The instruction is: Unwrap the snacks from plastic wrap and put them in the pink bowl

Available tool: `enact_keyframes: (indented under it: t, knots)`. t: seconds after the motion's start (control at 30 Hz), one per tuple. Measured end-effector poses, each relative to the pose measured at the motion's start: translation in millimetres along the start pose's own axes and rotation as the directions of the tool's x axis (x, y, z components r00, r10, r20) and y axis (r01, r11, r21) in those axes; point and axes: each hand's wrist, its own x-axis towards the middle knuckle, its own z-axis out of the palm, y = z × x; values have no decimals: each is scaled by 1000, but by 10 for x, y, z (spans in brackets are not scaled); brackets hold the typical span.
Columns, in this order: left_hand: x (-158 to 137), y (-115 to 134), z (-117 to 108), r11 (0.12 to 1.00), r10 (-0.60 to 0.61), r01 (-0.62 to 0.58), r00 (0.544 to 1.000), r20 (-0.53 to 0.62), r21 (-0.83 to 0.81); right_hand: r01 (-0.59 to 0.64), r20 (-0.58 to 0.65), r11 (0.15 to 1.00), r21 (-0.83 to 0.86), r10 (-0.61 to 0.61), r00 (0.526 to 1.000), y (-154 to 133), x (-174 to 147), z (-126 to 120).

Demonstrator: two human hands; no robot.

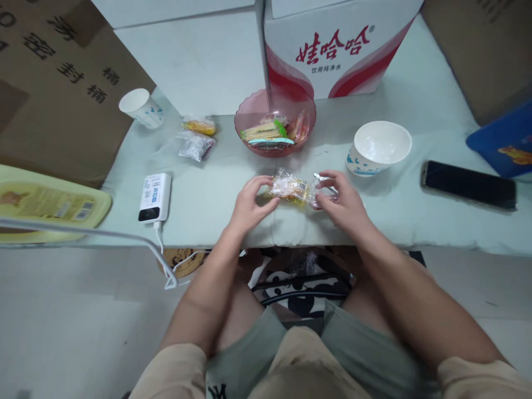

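Note:
At the middle of the table's front, my left hand [251, 205] has its thumb and fingers about the left end of a yellow snack packet [293, 188] in clear crinkled plastic. My right hand [343, 202] curls its thumb and fingers round a small clear-wrapped packet with dark reddish contents [326, 195], partly hidden by the fingers. The two packets lie end to end. Behind them stands a pink ribbed bowl [274, 151] holding several wrapped snacks [266, 132]. A white paper bowl [376, 152] is just beyond my right hand.
At back left are a paper cup [143, 108], another yellow packet [199, 126] and a purplish packet [197, 147]. A power bank [155, 197] with a cable lies left, a phone [469, 184] right. White cartons [332, 55] line the back; a pale yellow container [54, 202] is far left.

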Motion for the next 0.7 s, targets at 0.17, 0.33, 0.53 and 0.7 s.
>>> enact_keyframes:
  t: [0.17,0.33,0.53,0.7]
  knots:
    - [46,49,156,987,-65,57,997,-46,-147,91,144,996,-21,-87,986,-51,-65,136]
    - [93,-26,66,731,-490,213,825,-282,-649,90,22,968,-235,-88,996,-3,-17,17]
    - [75,-172,-174,621,-636,297,732,-245,-725,115,-194,808,-577,-273,942,10,25,-198]
    - [48,-162,-152,855,-388,245,887,-250,-458,315,26,670,-672,-403,915,27,9,-64]
